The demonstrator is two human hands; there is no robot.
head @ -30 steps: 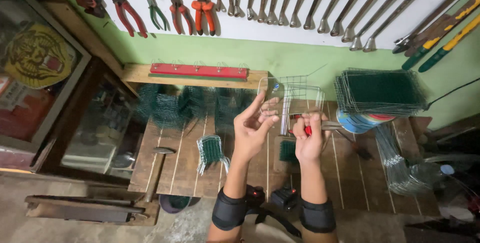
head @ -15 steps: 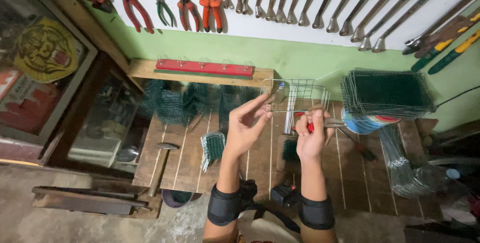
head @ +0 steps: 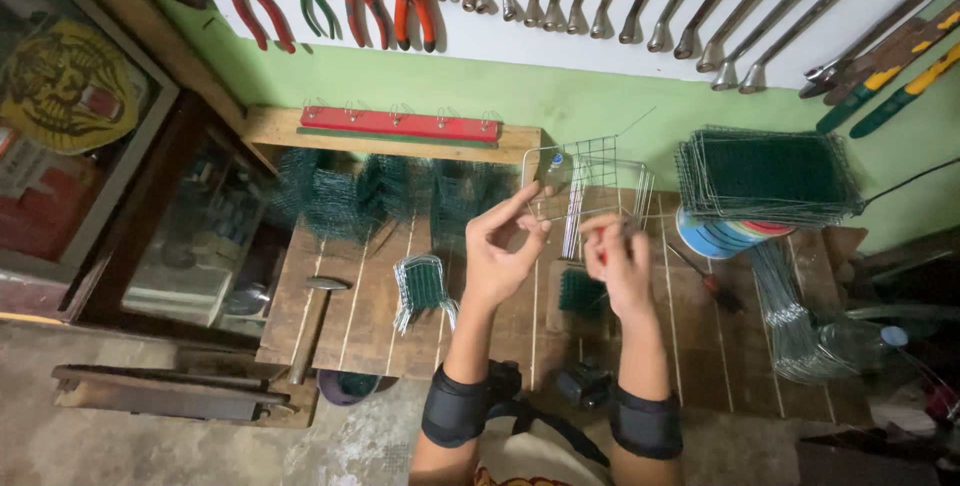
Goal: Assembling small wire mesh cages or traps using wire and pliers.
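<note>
Since 1 second ago the left hand (head: 497,254) has closed from spread fingers to a pinch on the small green wire-mesh cage (head: 592,186), held above the slatted wooden workbench (head: 360,311); the right hand (head: 618,264) stays gripped, apparently around a red-handled tool, so shaping continues

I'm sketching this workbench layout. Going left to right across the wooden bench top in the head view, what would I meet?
Hammer → small bent green mesh piece → left hand → right hand, with a wire mesh piece held between the two → stack of green mesh panels.
</note>
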